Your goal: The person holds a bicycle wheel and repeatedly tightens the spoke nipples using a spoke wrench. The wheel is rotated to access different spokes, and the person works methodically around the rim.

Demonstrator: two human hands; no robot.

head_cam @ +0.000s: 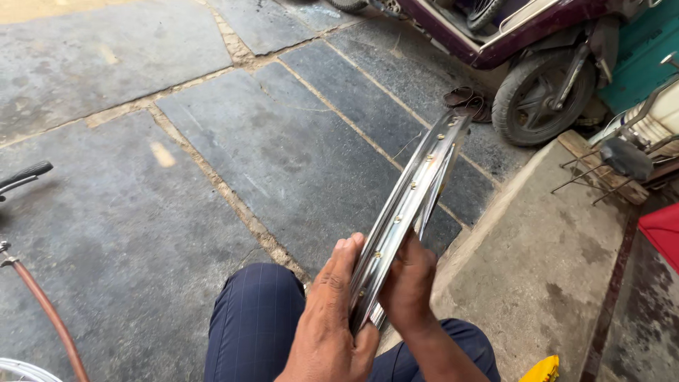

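A shiny chrome bicycle wheel rim (417,185) is held edge-on in front of me, running from my lap up toward the upper right, with small brass spoke nipples along its channel. My left hand (327,318) presses flat against the rim's left side near its lower end. My right hand (409,283) grips the same lower part from the right, fingers wrapped behind it. Both hands rest above my knees in dark blue trousers (254,322).
The ground is grey stone slabs (212,141) with a raised concrete step (552,255) at right. A maroon scooter (537,78) is parked at top right. A bicycle frame tube and handlebar (42,304) stand at the left edge. A red object (663,233) lies at far right, a yellow object (543,369) at the bottom.
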